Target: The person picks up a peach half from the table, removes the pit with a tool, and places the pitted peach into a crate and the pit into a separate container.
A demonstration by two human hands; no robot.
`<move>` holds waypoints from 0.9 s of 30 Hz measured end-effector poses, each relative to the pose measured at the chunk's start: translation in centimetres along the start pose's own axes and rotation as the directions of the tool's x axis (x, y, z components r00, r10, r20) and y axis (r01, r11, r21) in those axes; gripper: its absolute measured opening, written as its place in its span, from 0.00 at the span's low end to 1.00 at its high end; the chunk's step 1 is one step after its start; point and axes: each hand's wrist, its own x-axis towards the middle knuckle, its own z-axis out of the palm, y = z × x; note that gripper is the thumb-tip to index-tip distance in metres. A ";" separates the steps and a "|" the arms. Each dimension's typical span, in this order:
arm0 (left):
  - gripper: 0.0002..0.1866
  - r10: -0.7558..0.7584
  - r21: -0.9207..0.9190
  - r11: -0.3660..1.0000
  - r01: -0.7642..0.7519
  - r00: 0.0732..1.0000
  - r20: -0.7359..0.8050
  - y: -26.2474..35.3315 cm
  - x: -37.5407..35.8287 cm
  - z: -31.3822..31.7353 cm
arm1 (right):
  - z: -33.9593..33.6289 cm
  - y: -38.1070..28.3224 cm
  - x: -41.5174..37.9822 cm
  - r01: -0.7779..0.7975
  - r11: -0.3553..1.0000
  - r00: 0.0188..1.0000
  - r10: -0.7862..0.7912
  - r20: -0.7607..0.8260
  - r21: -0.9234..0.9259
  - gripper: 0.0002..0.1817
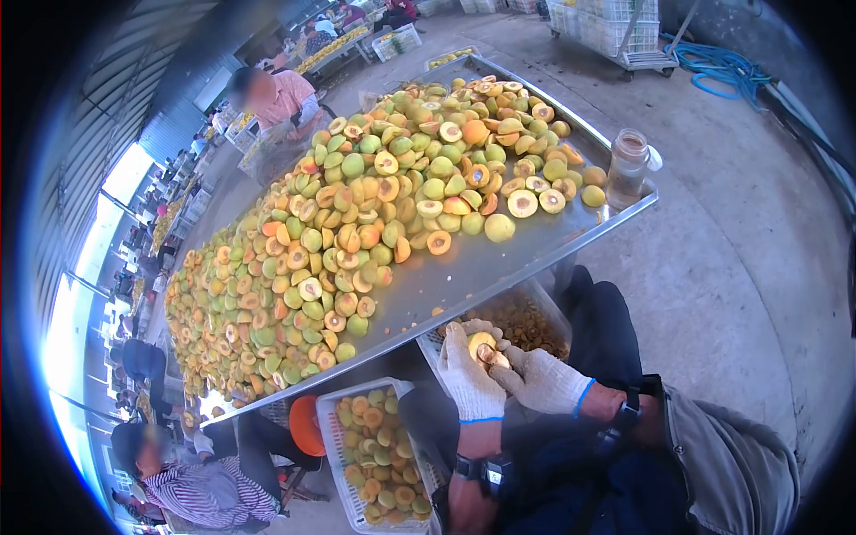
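Note:
Both my hands wear white knit gloves and meet above a crate of pits (pixel 535 328), just off the metal table's near edge. My left hand (pixel 473 370) is curled round a halved fruit (pixel 486 349) with pale yellow flesh and a brown centre. From the right, my right hand (pixel 541 379) presses its fingers against the same fruit; whether it grips a tool is hidden. Beyond them, a large heap of halved green and orange fruit (pixel 357 214) covers much of the metal table (pixel 446 278).
A white basket of fruit halves (pixel 379 455) stands below the table, beside an orange stool (pixel 308 426). A person in a striped top (pixel 209 490) sits at the lower left; another (pixel 285 98) is across the table. A clear jar (pixel 629 165) stands at the table's right corner.

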 end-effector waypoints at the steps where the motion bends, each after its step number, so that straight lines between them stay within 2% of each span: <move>1: 0.20 0.002 0.026 1.000 -0.002 1.000 -0.003 0.1 -0.1 0.0 | 0.0 0.2 -0.1 0.007 1.000 1.000 -0.006 -0.005 0.025 0.27; 6: 0.22 0.028 0.045 0.999 -0.030 0.999 0.027 0.3 -0.8 0.2 | -0.5 -0.3 -0.3 -0.004 0.999 1.000 0.003 0.027 0.045 0.26; 9: 0.24 0.055 0.075 0.996 -0.056 0.998 0.023 0.7 -1.0 0.3 | -0.3 -0.2 -0.3 0.072 0.997 0.997 -0.073 -0.024 -0.040 0.25; 11: 0.25 0.082 0.104 0.991 -0.084 0.996 0.019 1.0 -1.2 0.5 | -0.6 -0.1 -0.3 0.128 0.992 0.992 -0.128 0.005 0.014 0.25; 13: 0.25 0.110 0.149 0.982 -0.113 0.994 0.027 1.4 -1.6 0.7 | -0.8 -0.2 -0.3 0.109 0.994 0.993 -0.110 0.032 0.030 0.23; 15: 0.25 0.125 0.139 0.982 -0.128 0.992 0.030 1.7 -1.9 0.9 | -0.6 0.0 -0.4 0.089 0.995 0.994 -0.092 0.062 0.050 0.23; 17: 0.25 0.140 0.129 0.981 -0.144 0.989 0.043 1.7 -2.0 1.3 | -0.6 0.4 -0.3 0.176 0.981 0.976 -0.185 0.114 0.081 0.23; 19: 0.26 0.237 0.081 0.966 -0.244 0.968 0.088 1.5 -2.2 1.4 | -0.8 0.1 -0.6 0.163 0.984 0.979 -0.171 0.113 0.077 0.23; 21: 0.27 0.204 0.079 0.974 -0.213 0.973 0.104 2.0 -2.3 1.5 | -1.0 -0.3 -0.7 0.159 0.985 0.979 -0.167 0.118 0.071 0.22; 23: 0.27 0.173 0.080 0.980 -0.183 0.977 0.123 2.5 -2.1 1.3 | -1.3 -0.6 -0.9 0.107 0.983 0.984 -0.126 0.127 0.149 0.26; 24: 0.28 0.199 0.092 0.971 -0.219 0.962 0.185 2.4 -1.9 0.8 | -1.5 -0.7 -1.1 0.107 0.983 0.984 -0.126 0.124 0.152 0.26; 25: 0.29 0.226 0.098 0.962 -0.256 0.942 0.247 2.2 -1.7 0.5 | -1.7 -0.9 -1.2 -0.084 0.959 0.966 0.012 0.258 0.270 0.28; 26: 0.29 0.230 0.096 0.961 -0.260 0.941 0.249 2.0 -1.5 0.4 | -2.0 -1.0 -1.3 -0.280 0.892 0.907 0.125 0.401 0.354 0.31; 27: 0.30 0.245 0.091 0.956 -0.279 0.930 0.275 1.7 -1.4 0.1 | -2.1 -1.1 -1.3 -0.278 0.893 0.908 0.123 0.402 0.354 0.31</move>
